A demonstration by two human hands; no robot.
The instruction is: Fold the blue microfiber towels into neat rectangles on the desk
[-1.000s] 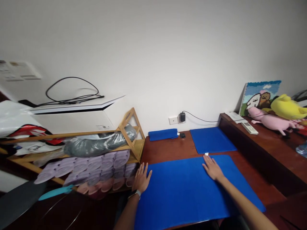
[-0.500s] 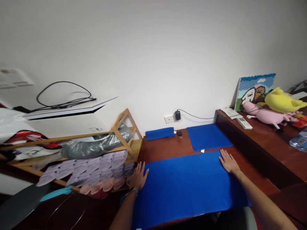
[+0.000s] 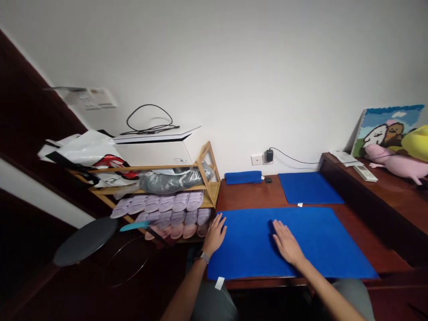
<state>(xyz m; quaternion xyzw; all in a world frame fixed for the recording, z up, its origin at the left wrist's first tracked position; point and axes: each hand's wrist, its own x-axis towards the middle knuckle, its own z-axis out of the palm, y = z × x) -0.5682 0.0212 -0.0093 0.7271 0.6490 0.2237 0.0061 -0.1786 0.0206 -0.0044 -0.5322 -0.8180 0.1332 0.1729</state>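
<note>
A large blue cloth (image 3: 254, 249) lies spread along the front of the brown desk, its white tag (image 3: 220, 283) hanging over the front edge. My left hand (image 3: 214, 235) rests at the cloth's left edge, fingers spread. Over the middle of the cloth is my right hand (image 3: 286, 243), flat with its fingers stretched out; whether it presses on the fabric I cannot tell. Neither hand holds anything. Behind the large cloth lie a smaller flat blue cloth (image 3: 309, 188) at the right and a folded blue cloth (image 3: 243, 177) at the left, by the wall.
Left of the desk stands a wooden rack (image 3: 214, 191) with several slippers (image 3: 180, 203) and a white box (image 3: 150, 154) on top. A charger (image 3: 269, 155) is plugged into the wall. The raised ledge at right bears a remote (image 3: 365, 173) and a pink plush toy (image 3: 397, 161).
My right hand has moved left from the cloth's right corner to its middle. My left hand stays at the left edge. The view has turned left.
</note>
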